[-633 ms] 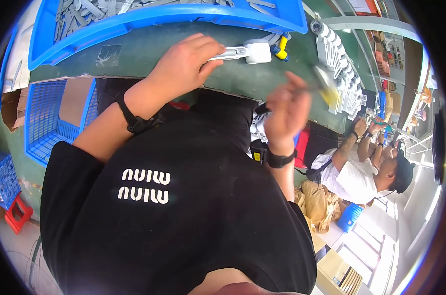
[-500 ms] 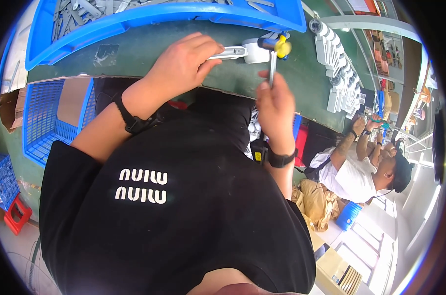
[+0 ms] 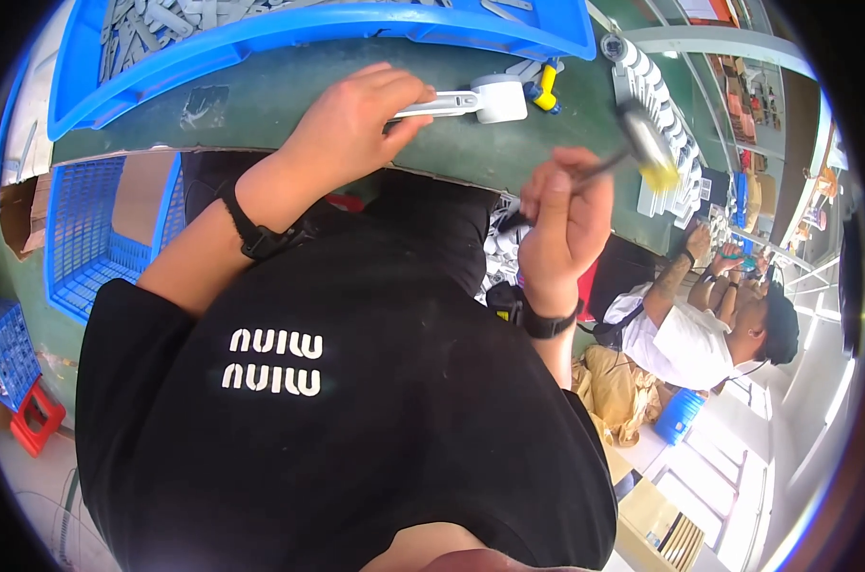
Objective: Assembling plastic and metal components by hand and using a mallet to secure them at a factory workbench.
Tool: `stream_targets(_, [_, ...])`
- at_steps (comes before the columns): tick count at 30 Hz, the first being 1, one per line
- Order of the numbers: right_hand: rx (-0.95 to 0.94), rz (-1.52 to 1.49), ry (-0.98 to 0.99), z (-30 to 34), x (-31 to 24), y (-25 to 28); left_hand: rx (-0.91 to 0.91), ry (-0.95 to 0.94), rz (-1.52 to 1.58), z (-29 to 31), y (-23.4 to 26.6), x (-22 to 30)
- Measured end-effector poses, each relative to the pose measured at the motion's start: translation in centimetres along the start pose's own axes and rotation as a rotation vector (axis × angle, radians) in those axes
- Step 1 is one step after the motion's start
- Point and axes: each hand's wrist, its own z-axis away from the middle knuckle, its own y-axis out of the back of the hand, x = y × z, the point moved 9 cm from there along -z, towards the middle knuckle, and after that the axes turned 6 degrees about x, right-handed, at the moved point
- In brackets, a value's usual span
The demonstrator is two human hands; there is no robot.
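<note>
Left grip (image 3: 359, 114) pinches the white handled part (image 3: 488, 100) inside the near edge of the tabletop (image 3: 466, 153); right grip (image 3: 571, 214) clasps a hammer (image 3: 650, 147), bare tabletop between.

A red stool (image 3: 32, 438) stands leftward, a blue barrel (image 3: 679, 417) near crumpled brown bags (image 3: 612, 389).

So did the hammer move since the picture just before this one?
Yes. Judged against the blue tray, the hammer in the right hand has swung to the right and lower in the view.
</note>
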Motion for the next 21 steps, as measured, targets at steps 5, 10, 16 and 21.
stream_targets(5, [-0.262,0.624,0.188,-0.4,3.6,-2.4,-0.009,-0.025,-0.023,-0.1,0.1,0.4])
stream_targets(10, [0.033,-0.059,-0.132,0.8,0.9,1.6,-0.001,-0.071,-0.032,0.1,-0.1,0.7])
stream_targets(16, [-0.143,0.559,0.165,-0.1,2.6,-0.8,-0.006,-0.041,-0.043,0.1,0.0,0.5])
stream_targets(21, [0.005,-0.074,-0.098,0.4,0.5,1.5,-0.045,0.041,0.007,-0.1,0.0,-0.2])
